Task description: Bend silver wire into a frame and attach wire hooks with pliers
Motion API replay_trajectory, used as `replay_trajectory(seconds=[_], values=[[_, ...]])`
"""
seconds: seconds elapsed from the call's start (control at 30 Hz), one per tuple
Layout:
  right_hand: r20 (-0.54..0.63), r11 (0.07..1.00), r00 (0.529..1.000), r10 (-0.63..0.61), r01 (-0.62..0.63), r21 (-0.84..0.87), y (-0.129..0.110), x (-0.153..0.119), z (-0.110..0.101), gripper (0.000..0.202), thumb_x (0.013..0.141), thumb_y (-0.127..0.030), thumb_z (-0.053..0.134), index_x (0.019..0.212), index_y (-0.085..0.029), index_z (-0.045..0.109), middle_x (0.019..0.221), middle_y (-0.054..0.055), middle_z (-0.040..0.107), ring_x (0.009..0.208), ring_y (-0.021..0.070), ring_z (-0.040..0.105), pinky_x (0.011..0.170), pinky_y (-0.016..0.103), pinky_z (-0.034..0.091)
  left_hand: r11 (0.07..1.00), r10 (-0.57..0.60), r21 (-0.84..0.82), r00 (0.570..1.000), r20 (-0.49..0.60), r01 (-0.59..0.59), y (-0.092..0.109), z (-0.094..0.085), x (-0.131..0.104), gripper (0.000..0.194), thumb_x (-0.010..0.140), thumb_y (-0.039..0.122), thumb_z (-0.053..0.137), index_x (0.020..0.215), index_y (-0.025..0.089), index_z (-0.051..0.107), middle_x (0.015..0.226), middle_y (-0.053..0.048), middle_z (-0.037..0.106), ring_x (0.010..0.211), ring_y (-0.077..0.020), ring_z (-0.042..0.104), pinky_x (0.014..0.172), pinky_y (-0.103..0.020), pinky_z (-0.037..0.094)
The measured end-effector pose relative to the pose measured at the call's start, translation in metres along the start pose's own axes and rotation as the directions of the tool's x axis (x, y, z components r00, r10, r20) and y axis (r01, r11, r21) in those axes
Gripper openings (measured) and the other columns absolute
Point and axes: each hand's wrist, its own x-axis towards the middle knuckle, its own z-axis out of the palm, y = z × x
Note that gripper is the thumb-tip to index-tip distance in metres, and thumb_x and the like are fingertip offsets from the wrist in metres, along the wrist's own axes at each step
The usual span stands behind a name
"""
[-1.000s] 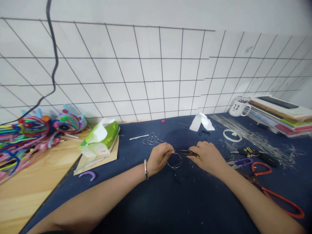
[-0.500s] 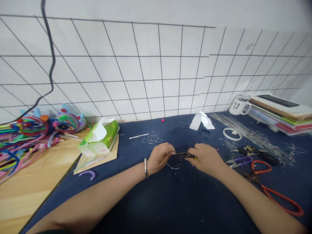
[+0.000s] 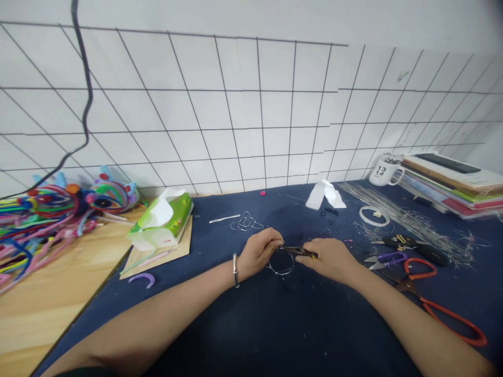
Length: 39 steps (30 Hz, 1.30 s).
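Between the fingertips of my left hand [image 3: 260,253] is pinched a thin silvery wire loop [image 3: 283,273], which hangs below the fingers over the dark blue cloth. My right hand [image 3: 330,260] is wrapped round a pair of pliers [image 3: 297,251] with dark jaws and a bit of yellow on the handle. The jaws point left and meet the wire at my left fingertips; whether they grip it is too small to tell. A silver bracelet [image 3: 236,270] sits on my left wrist. Beyond my hands lies a tangled wire piece [image 3: 247,222].
Left are a green tissue pack [image 3: 178,217], a purple curved piece [image 3: 143,279] and colourful fuzzy craft stems [image 3: 51,225]. At right lie red-handled scissors [image 3: 451,314], purple scissors [image 3: 389,260], black-handled pliers [image 3: 434,254], many wires [image 3: 377,199], a wire coil [image 3: 374,215] and a mug [image 3: 383,173].
My right hand has dropped slightly, and the pliers now tilt down toward the right. More of the wire loop shows between the hands. My left hand stays nearly in place.
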Motion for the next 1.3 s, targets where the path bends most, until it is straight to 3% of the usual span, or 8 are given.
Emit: replay_trajectory(seconds=[0.13,0.27,0.37,0.47,0.8,0.9,1.13,1.3], values=[[0.043,0.994,0.999,0.03,-0.035,0.107,0.001,0.003,0.003,0.041,0.08,-0.055,0.036,0.067,-0.02,0.053,0.063,-0.002,0.055,0.058,0.0113,0.049,0.05,0.021,0.023,0.943,-0.206,-0.252,0.977,0.063,0.215,0.003,0.0,0.004,0.018,0.086,0.029,0.042,0.08,0.014,0.05,0.068,-0.001,0.052,0.058,-0.0083,0.049,0.059,-0.022,0.041],[0.071,0.967,0.995,0.076,-0.091,0.237,0.003,0.004,0.006,0.042,0.078,-0.055,0.038,0.063,-0.019,0.05,0.057,-0.003,0.05,0.054,0.0099,0.045,0.048,0.02,0.023,0.776,-0.296,-0.522,0.935,0.195,0.354,0.001,0.0,0.009,0.021,0.079,0.033,0.052,0.084,0.013,0.049,0.068,0.0,0.052,0.056,-0.0073,0.049,0.056,-0.022,0.041],[0.102,0.934,0.991,0.088,-0.117,0.339,0.004,0.005,0.009,0.041,0.077,-0.055,0.039,0.061,-0.018,0.049,0.055,-0.003,0.046,0.053,0.0094,0.043,0.048,0.02,0.024,0.688,-0.339,-0.58,0.9,0.275,0.437,-0.001,0.0,0.01,0.025,0.074,0.033,0.059,0.084,0.012,0.051,0.065,0.001,0.051,0.054,-0.0067,0.048,0.055,-0.021,0.041],[0.122,0.899,0.989,0.086,-0.13,0.419,0.004,0.006,0.012,0.041,0.076,-0.055,0.04,0.06,-0.018,0.047,0.054,-0.004,0.043,0.051,0.0086,0.04,0.048,0.02,0.025,0.681,-0.367,-0.549,0.874,0.317,0.485,-0.001,-0.002,0.01,0.025,0.071,0.033,0.062,0.08,0.011,0.054,0.059,0.003,0.05,0.05,-0.0059,0.046,0.053,-0.02,0.038],[0.098,0.867,0.993,0.066,-0.106,0.487,0.01,0.007,0.015,0.04,0.077,-0.053,0.041,0.06,-0.017,0.045,0.055,-0.004,0.042,0.051,0.0079,0.038,0.049,0.02,0.025,0.665,-0.391,-0.541,0.857,0.335,0.515,-0.001,-0.004,0.012,0.026,0.074,0.032,0.058,0.091,0.013,0.056,0.068,0.001,0.052,0.052,-0.0055,0.046,0.053,-0.02,0.037],[0.101,0.866,0.992,0.069,-0.11,0.488,0.011,0.008,0.017,0.041,0.077,-0.054,0.04,0.06,-0.017,0.046,0.055,-0.004,0.042,0.051,0.0078,0.038,0.049,0.02,0.026,0.67,-0.39,-0.524,0.85,0.354,0.526,-0.002,-0.003,0.011,0.023,0.075,0.033,0.057,0.083,0.011,0.056,0.064,0.002,0.051,0.054,-0.0062,0.046,0.054,-0.02,0.037],[0.093,0.897,0.992,0.089,-0.12,0.425,0.009,0.007,0.017,0.041,0.077,-0.055,0.04,0.06,-0.018,0.046,0.055,-0.004,0.044,0.051,0.0086,0.041,0.048,0.02,0.023,0.761,-0.341,-0.455,0.882,0.326,0.462,-0.002,-0.003,0.011,0.02,0.078,0.031,0.055,0.085,0.012,0.057,0.067,0.0,0.052,0.061,-0.0081,0.048,0.06,-0.023,0.039],[0.083,0.95,0.992,0.097,-0.117,0.289,0.008,0.007,0.011,0.041,0.078,-0.055,0.039,0.062,-0.018,0.05,0.059,-0.002,0.052,0.055,0.0103,0.046,0.049,0.021,0.023,0.91,-0.238,-0.31,0.959,0.157,0.276,0.002,-0.007,0.012,0.02,0.079,0.028,0.053,0.094,0.016,0.058,0.093,-0.006,0.056,0.085,-0.0141,0.051,0.078,-0.029,0.04]])
